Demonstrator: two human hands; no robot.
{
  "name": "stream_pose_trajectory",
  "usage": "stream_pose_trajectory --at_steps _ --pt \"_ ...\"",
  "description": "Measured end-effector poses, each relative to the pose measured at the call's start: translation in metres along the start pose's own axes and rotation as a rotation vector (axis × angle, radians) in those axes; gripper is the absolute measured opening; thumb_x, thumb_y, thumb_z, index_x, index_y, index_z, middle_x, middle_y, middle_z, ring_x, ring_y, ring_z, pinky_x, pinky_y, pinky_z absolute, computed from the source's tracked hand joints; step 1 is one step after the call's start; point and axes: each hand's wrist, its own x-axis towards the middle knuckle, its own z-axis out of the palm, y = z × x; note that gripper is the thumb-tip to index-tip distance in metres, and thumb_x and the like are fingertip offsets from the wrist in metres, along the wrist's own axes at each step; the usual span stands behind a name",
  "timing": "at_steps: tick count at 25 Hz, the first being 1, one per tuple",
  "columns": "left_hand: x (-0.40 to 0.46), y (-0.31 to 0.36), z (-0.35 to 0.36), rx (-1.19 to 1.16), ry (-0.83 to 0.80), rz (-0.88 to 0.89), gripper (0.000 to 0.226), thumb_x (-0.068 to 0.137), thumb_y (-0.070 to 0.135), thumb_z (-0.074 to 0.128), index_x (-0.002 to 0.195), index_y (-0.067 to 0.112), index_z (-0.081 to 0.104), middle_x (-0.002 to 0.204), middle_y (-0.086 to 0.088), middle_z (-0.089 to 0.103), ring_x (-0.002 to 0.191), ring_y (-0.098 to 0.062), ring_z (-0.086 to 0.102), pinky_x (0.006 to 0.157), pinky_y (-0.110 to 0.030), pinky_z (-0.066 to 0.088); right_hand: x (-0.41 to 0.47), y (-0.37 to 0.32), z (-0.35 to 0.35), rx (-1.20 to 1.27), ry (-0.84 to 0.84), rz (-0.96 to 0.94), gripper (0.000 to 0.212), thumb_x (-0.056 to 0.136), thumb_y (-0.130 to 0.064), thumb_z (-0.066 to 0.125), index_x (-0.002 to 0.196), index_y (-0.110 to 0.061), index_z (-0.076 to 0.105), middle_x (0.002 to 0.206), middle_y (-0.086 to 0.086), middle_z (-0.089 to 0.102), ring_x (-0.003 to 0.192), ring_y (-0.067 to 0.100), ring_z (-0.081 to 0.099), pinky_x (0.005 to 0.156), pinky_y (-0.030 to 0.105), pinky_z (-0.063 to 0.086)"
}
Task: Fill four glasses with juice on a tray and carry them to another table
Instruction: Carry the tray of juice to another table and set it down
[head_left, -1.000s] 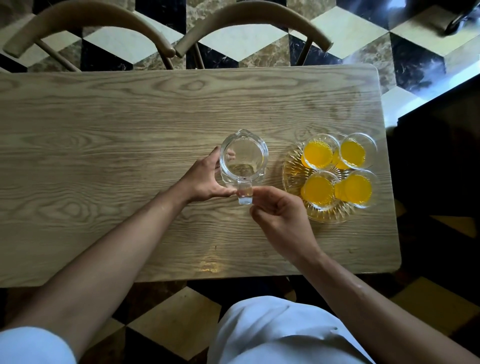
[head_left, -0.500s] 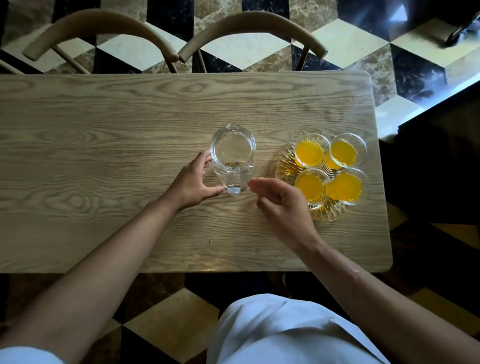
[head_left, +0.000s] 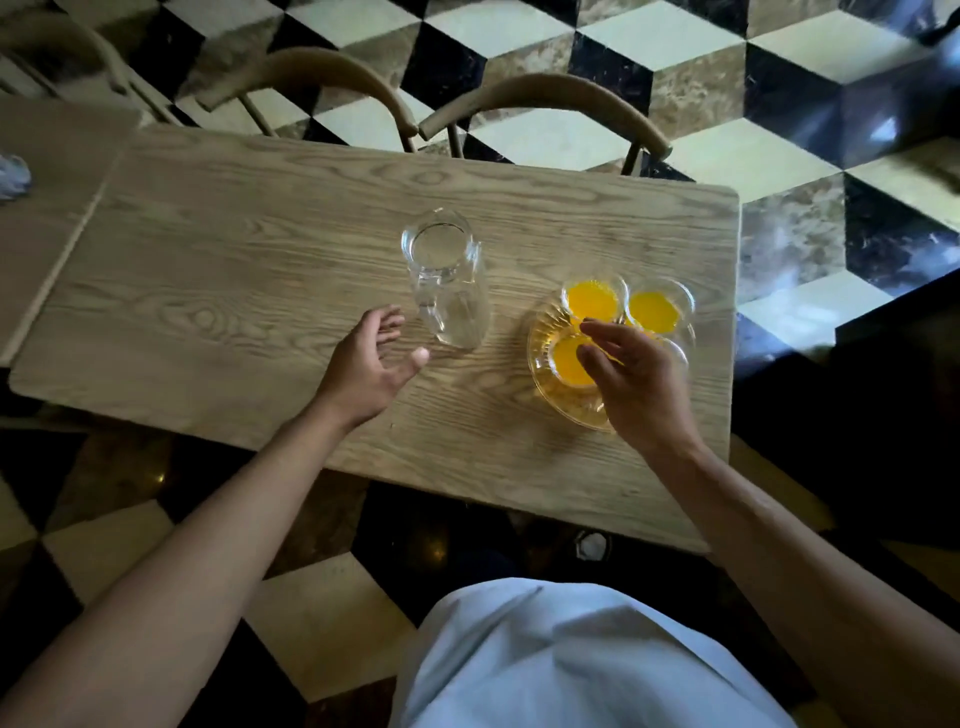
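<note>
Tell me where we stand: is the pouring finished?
Pouring looks done: jug stands empty, and the three visible glasses on the tray hold juice. Now the right hand hovers over the tray, left hand open beside the jug. Left: carry the tray.

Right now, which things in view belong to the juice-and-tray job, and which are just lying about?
Belongs to the job:
- glass tray
- glasses of juice standing on it
- empty pitcher, beside the tray
- left hand and right hand, both holding nothing

Just lying about:
- two chairs behind the table
- blurred pale thing on the neighbouring table
</note>
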Motion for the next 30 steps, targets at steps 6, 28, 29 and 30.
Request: stream_pose_trajectory --at_steps 6,28,29,30 --pt "-0.071 0.03 0.04 0.255 0.125 0.171 0.053 0.089 0.01 0.084 0.137 0.003 0.064 0.121 -0.012 0.07 0.107 -0.025 0.068 0.097 -0.03 0.052 -0.009 0.017 -0.071 -0.01 0.109 -0.033 0.027 0.096 -0.019 0.072 0.122 -0.012 0.073 0.115 0.005 0.077 0.11 0.013 0.072 0.091 0.027 0.057" --pt "0.058 0.013 0.151 0.266 -0.208 -0.05 0.028 0.102 0.006 0.058 0.126 0.0 0.071 0.124 -0.02 0.074 0.115 -0.035 0.067 0.098 -0.035 0.048 0.039 0.122 -0.112 -0.344 0.258 0.476 0.03 0.092 -0.023 0.075 0.121 -0.014 0.073 0.102 0.0 0.075 0.093 0.018 0.073 0.09 0.044 0.061" --pt "0.063 0.012 0.155 0.259 -0.186 -0.088 0.029 0.102 0.008 0.058 0.127 0.001 0.07 0.124 -0.02 0.074 0.114 -0.035 0.067 0.098 -0.036 0.049 0.046 0.125 -0.111 -0.347 0.245 0.497 0.031 0.092 -0.023 0.075 0.122 -0.014 0.072 0.101 0.0 0.075 0.091 0.017 0.073 0.087 0.043 0.062" --pt "0.067 0.011 0.157 0.247 -0.167 -0.123 0.03 0.102 0.009 0.058 0.129 0.001 0.07 0.124 -0.02 0.074 0.113 -0.036 0.068 0.099 -0.038 0.05 0.052 0.128 -0.111 -0.342 0.228 0.52 0.033 0.091 -0.024 0.076 0.123 -0.013 0.072 0.102 0.0 0.074 0.09 0.016 0.073 0.083 0.039 0.062"
